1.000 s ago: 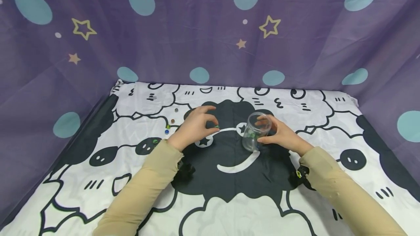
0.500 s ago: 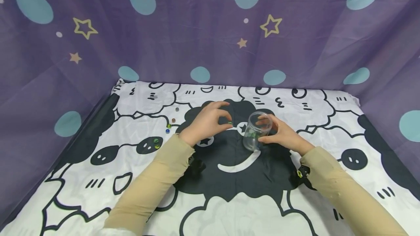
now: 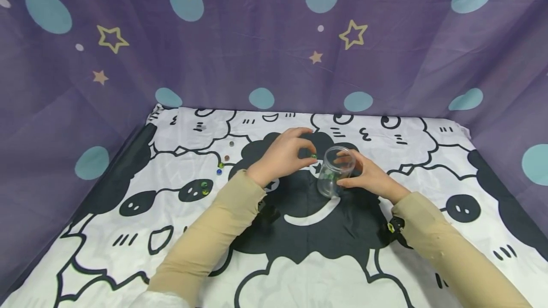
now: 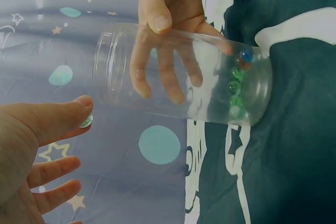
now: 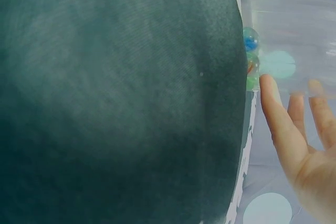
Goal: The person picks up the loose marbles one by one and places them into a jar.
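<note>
The left hand (image 3: pixel 280 157) pinches a small green glass marble (image 3: pixel 314 156) near a clear cylindrical plastic jar (image 3: pixel 329 183). The right hand (image 3: pixel 371 178) grips the jar, blue and green marbles (image 4: pixel 235 87) inside

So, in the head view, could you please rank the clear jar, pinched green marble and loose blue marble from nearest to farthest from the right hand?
1. Clear jar: held by the right hand.
2. Pinched green marble: just left of the jar, held by the left hand.
3. Loose blue marble: on the cloth, farther left.
</note>
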The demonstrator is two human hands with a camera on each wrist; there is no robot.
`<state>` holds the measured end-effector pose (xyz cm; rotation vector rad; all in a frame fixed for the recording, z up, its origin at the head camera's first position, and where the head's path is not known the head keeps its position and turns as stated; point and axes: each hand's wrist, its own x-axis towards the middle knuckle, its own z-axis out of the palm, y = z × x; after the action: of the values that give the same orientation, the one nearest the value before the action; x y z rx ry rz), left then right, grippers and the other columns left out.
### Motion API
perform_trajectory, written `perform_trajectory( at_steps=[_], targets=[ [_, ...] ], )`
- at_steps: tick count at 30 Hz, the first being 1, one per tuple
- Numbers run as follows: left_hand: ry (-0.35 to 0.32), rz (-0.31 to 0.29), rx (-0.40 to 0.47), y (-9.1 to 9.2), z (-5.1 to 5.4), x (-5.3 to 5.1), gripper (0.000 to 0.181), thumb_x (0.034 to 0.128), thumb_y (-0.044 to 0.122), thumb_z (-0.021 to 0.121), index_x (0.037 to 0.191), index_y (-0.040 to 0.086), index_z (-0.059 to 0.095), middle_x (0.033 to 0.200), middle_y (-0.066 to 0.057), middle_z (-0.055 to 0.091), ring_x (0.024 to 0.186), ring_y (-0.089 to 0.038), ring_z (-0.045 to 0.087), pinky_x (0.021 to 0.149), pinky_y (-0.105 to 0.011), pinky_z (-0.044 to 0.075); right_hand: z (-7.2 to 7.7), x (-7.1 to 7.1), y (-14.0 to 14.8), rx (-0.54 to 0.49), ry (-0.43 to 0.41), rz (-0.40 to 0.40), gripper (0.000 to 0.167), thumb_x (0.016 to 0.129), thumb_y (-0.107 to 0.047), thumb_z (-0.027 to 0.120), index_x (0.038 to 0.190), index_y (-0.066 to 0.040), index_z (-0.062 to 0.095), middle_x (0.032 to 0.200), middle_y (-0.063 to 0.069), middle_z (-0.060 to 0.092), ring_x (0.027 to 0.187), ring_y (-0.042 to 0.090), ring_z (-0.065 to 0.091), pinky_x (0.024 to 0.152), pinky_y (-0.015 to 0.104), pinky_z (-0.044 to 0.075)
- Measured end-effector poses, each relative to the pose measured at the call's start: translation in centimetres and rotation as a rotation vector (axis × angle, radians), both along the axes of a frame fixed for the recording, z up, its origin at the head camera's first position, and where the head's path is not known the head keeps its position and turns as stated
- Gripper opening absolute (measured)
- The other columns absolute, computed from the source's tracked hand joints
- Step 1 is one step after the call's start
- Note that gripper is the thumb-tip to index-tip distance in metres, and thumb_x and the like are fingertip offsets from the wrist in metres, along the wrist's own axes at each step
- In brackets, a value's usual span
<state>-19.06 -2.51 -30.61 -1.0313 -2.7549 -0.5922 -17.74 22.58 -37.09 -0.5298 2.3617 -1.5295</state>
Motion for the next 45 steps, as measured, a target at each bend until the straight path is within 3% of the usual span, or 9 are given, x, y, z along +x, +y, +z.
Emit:
perform_trajectory(
  at_steps=[7,22,30,45],
  targets=[
    [0.019,-0.04,0.028,1.2,0.6,-0.3,0.017,0.0839,0.03,0.073,0.096,0.019,0.074,0.14,-0.008,0.049,0.131,-0.026,0.044,0.108,-0.04,0.038,0.2,-0.1,0.1,-0.009,0.004,0.005,0.067,0.084,-0.009,0.071,0.14,-0.004,0.035,0.138,0.023,0.044,0.125,0.039,0.044,0.077,0.033,0.057],
    [-0.012,-0.057,-0.005,3.0,0.8,-0.4,0.019,0.0854,0.03,0.071,0.1,0.019,0.074,0.142,-0.008,0.047,0.132,-0.026,0.043,0.108,-0.042,0.039,-0.2,-0.1,0.2,-0.016,0.009,0.015,0.069,0.083,-0.013,0.073,0.141,-0.007,0.034,0.139,0.022,0.043,0.123,0.039,0.044,0.076,0.034,0.058],
    [-0.029,-0.063,0.004,2.9,0.6,-0.2,0.026,0.0856,0.031,0.071,0.107,0.017,0.071,0.142,-0.007,0.047,0.132,-0.025,0.042,0.108,-0.042,0.038,-0.3,-0.1,0.3,-0.015,0.005,0.02,0.068,0.084,-0.012,0.072,0.141,-0.006,0.034,0.14,0.023,0.042,0.125,0.04,0.043,0.076,0.032,0.057],
    [-0.03,-0.046,0.008,1.9,0.1,-0.1,0.023,0.0874,0.033,0.069,0.105,0.017,0.071,0.141,-0.006,0.049,0.13,-0.025,0.045,0.109,-0.041,0.038,-0.3,-0.1,0.2,-0.006,0.004,0.016,0.069,0.084,-0.012,0.072,0.141,-0.007,0.034,0.139,0.021,0.044,0.125,0.039,0.044,0.078,0.034,0.057]
  ],
)
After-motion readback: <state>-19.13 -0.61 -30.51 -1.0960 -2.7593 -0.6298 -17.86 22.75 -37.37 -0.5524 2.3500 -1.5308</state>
